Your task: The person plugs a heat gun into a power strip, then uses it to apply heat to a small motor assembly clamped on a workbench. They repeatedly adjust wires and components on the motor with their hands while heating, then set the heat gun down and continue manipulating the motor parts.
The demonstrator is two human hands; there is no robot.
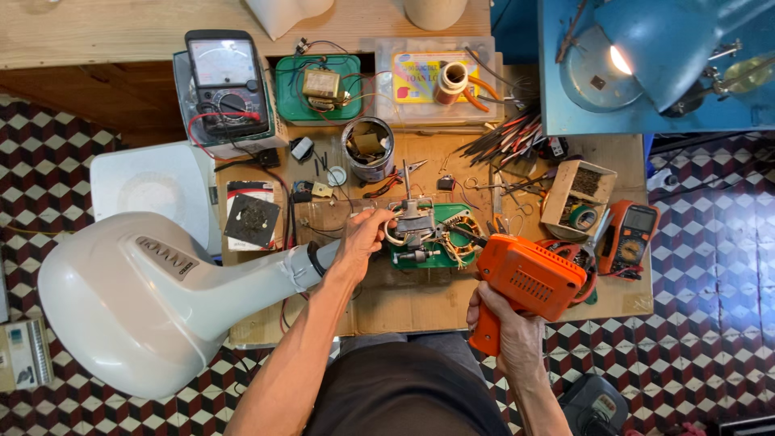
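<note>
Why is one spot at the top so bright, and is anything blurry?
Head view: the blue lamp's lit bulb glares white there; the bench looks evenly lit and sharp; the right hand holding the orange tool is crisp; edges bend slightly, like a wide lens.

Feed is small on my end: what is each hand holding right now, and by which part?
The right hand grips the orange soldering gun by its pistol handle. The left hand grips the small motor assembly at its left end.

Repair workshop: cluttered wooden bench (420,311), multimeters (226,81), wire spool (450,82), scattered hand tools (508,133)
</note>
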